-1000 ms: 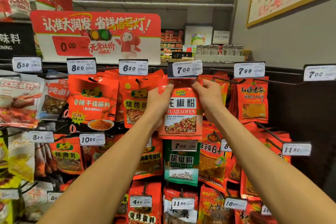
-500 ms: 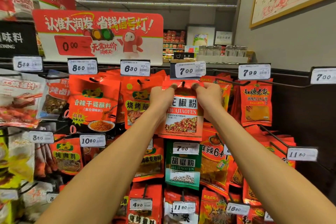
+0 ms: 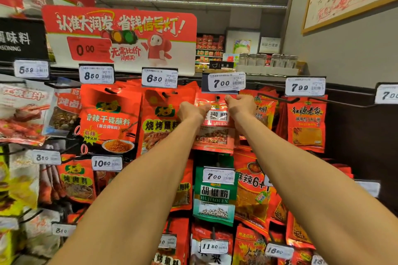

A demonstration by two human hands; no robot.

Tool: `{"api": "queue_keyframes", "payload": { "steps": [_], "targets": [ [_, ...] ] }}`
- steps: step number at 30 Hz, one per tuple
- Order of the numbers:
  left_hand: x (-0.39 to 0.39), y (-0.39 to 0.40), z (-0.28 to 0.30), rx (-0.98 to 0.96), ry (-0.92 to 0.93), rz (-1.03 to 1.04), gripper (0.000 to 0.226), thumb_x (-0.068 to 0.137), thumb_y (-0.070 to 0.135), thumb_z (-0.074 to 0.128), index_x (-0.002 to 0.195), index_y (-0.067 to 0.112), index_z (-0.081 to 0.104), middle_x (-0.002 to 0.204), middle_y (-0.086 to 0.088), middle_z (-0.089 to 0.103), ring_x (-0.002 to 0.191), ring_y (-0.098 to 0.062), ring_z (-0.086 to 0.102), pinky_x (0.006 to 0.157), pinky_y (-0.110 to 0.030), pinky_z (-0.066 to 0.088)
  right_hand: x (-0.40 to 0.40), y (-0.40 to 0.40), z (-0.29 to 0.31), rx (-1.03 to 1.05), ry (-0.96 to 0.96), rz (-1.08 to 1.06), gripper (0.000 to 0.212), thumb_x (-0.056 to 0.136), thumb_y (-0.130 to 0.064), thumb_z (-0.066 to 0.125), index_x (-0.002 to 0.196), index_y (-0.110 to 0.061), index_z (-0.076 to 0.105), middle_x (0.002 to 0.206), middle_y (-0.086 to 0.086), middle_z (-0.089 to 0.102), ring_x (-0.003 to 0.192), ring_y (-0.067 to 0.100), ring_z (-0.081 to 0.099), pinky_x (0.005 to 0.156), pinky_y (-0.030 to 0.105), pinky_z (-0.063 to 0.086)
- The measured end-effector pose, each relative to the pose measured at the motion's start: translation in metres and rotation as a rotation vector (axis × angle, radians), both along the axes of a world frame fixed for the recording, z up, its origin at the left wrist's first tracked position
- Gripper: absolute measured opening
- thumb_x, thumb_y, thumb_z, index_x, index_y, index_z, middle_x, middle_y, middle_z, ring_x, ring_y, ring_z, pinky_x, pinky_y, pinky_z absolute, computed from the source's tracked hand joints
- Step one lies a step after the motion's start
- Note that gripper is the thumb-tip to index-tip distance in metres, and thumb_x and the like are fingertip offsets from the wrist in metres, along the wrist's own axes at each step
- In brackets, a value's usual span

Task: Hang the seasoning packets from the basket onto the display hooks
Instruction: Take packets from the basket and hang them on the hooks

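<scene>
A red seasoning packet [image 3: 213, 135] with white lettering hangs in front of me, just under the 7.00 price tag [image 3: 226, 82]. My left hand [image 3: 190, 112] pinches its upper left corner. My right hand [image 3: 242, 106] pinches its upper right corner. The packet's hang hole sits at the tip of a black display hook [image 3: 218, 98] that pokes out between my two hands. No basket shows in this view.
Rows of red and orange packets hang on neighbouring hooks, each with a price tag. A green pepper packet [image 3: 214, 198] hangs directly below. A long empty hook [image 3: 277, 98] sticks out to the right. A red promotional sign [image 3: 120, 36] stands above.
Both hands have carried the red packet up and away from me, under the 7.00 tag and onto the hook's tip. The view has shifted slightly left.
</scene>
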State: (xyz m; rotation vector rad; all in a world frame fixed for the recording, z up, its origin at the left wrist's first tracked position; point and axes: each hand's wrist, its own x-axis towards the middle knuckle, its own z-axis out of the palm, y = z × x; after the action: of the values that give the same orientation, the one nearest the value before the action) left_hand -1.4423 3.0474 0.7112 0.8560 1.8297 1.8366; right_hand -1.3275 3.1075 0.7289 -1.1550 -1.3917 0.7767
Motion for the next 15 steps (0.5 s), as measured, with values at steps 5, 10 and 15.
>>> {"api": "queue_keyframes", "payload": {
  "steps": [5,10,15],
  "targets": [
    [-0.004,-0.024,-0.011,0.061,0.049,-0.147,0.012,0.095,0.027,0.068,0.096,0.016,0.065,0.100,-0.007,0.072,0.093,-0.027,0.070,0.089,-0.048,0.059,0.030,-0.031,-0.011,0.111,-0.056,-0.044,0.019,0.095,-0.028,0.065,0.076,-0.024,0.068,0.082,-0.008,0.066,0.088,0.018,0.063,0.077,0.032,0.047],
    [-0.008,-0.088,-0.031,0.134,0.191,-0.233,0.011,0.094,0.025,0.064,0.097,0.026,0.074,0.096,0.003,0.076,0.079,-0.015,0.069,0.064,-0.028,0.051,0.067,-0.087,-0.042,0.172,0.044,0.075,0.017,0.094,-0.020,0.060,0.087,-0.014,0.074,0.076,-0.002,0.072,0.069,0.014,0.069,0.064,0.033,0.058],
    [-0.022,-0.154,-0.087,0.149,0.021,-0.461,0.016,0.099,0.020,0.059,0.090,0.017,0.072,0.082,-0.005,0.079,0.066,-0.014,0.073,0.060,-0.023,0.058,0.082,-0.142,-0.102,-0.046,0.204,0.408,0.012,0.086,-0.016,0.062,0.077,-0.009,0.067,0.061,0.011,0.068,0.045,0.020,0.063,0.041,0.022,0.048]
  ]
}}
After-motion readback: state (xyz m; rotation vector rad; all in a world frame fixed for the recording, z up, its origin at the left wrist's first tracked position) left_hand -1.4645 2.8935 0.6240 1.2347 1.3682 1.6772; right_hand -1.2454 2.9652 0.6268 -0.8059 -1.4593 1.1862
